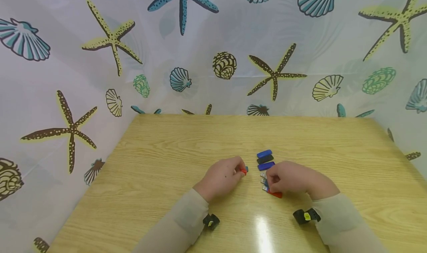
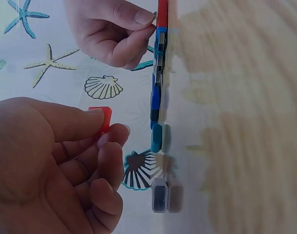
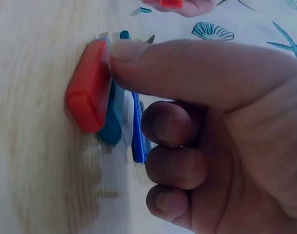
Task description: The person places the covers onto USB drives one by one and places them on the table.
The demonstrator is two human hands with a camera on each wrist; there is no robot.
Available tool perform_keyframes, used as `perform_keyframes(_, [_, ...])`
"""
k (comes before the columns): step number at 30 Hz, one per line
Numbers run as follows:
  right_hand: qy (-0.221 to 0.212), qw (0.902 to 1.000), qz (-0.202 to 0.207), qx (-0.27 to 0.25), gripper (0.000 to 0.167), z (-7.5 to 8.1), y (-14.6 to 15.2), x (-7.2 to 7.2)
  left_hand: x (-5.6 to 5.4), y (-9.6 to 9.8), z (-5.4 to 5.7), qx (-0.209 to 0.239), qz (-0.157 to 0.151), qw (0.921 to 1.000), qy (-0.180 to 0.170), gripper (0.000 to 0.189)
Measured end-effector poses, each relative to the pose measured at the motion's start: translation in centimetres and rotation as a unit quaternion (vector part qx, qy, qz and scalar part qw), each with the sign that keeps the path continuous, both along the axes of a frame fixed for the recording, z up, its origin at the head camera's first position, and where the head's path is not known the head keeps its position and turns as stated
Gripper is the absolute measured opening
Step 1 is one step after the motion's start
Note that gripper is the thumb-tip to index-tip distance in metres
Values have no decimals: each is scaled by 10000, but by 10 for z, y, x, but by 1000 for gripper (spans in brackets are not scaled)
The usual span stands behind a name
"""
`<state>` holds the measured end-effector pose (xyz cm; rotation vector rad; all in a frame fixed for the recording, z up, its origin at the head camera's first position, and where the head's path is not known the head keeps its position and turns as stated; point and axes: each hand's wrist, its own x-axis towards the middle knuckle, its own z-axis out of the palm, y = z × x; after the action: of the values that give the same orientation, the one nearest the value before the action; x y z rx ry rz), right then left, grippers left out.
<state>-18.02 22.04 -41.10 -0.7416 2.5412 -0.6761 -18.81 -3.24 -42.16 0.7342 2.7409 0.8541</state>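
- Red plastic, a small blocky cap (image 2: pixel 107 116) is pinched between thumb and forefinger of the left grip (image 1: pixel 220 178), raised off the bench.
- The right grip (image 1: pixel 290 178) bends over a row of flash drives, thumb and forefinger close together; whether they clamp one cannot be told, since the thumb hides the contact.
- At that thumb's tip lies a red plastic flash drive (image 3: pixel 87 92) on the bench, its metal plug towards the left grip.
- Next to it, partly under the right grip, is a teal flash drive (image 3: pixel 112 114).
- Just beyond the right grip's fingers lie a dark blue oblong stick (image 1: pixel 266 166), then a black one (image 1: pixel 265 159), then a brighter blue one (image 1: pixel 264 154).
- Near the left grip's fingertips, a rounded teal piece (image 2: pixel 157 138) and a greyish angular piece (image 2: pixel 159 195) rest on the bench.
- Around both grips spreads the pale wood-grain bench (image 1: pixel 166 153); beyond it hangs white cloth (image 1: pixel 200 19) printed with starfish and shells.
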Motion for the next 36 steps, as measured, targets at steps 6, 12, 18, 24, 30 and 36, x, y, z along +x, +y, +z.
perform_keyframes(6, [230, 9993, -93, 269, 28, 2, -7, 4, 0, -1, -1, 55, -36, 10000, -22, 6])
perform_keyframes(12, [261, 9972, -309, 630, 28, 4, -12, 6, 0, -2, -1, 32, -84, 10000, -8, 4])
perform_keyframes(18, [243, 9978, -99, 605, 25, 2, -15, 6, 1, -1, -1, -4, -136, 9999, 29, 5])
perform_keyframes(24, [258, 9963, -85, 817, 27, 1, -18, 6, 1, -1, 1, 12, -113, 9999, -13, 5])
perform_keyframes(30, [411, 9955, 81, 850, 24, 2, -20, 9, 1, -2, 1, 69, -145, 9999, 26, 4])
perform_keyframes(36, [642, 9946, 247, 775, 26, 2, -23, 11, 2, -2, 0, 111, -143, 9998, 36, 4])
